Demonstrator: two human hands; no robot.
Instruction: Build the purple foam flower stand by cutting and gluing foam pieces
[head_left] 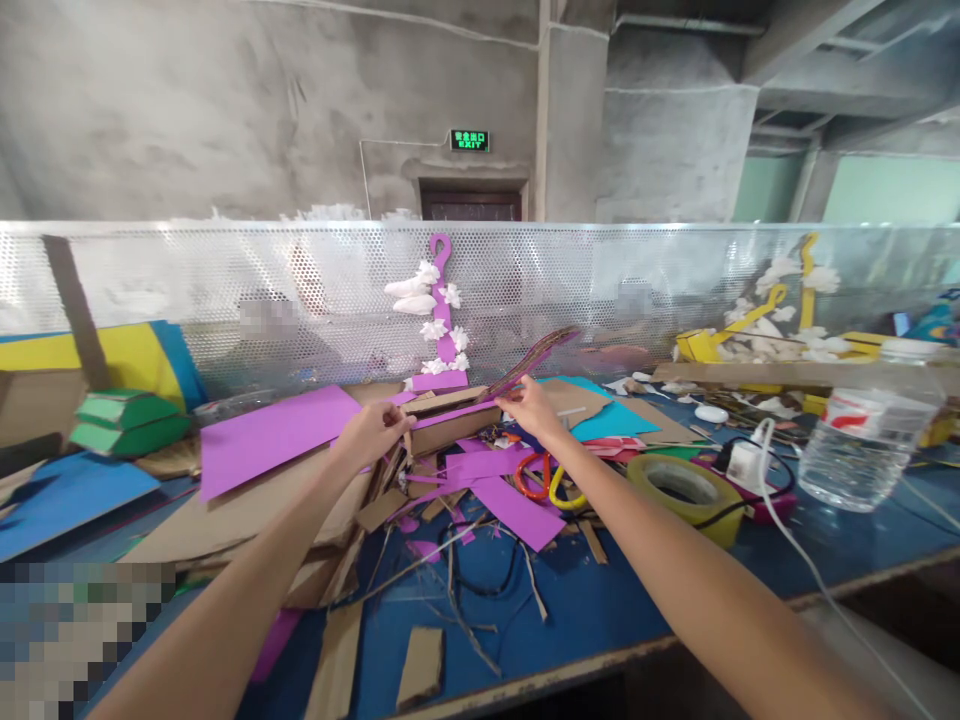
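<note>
Both my arms reach out over a cluttered blue table (600, 610). My left hand (375, 432) is closed in a pinch on the left end of a small cardboard box (454, 418) trimmed with purple paper. My right hand (531, 408) grips the box's right end, where a curved cardboard-and-purple strip (536, 360) rises to the right. Behind the box stands a purple upright piece (442, 320) with white paper flowers stuck on it.
Purple paper sheet (274, 432), cardboard scraps and strips lie around the box. Scissors with red and yellow handles (541, 478), a tape roll (684, 488), a white plug and cable (746, 462) and a water bottle (862, 440) lie right. A perforated metal screen (637, 280) backs the table.
</note>
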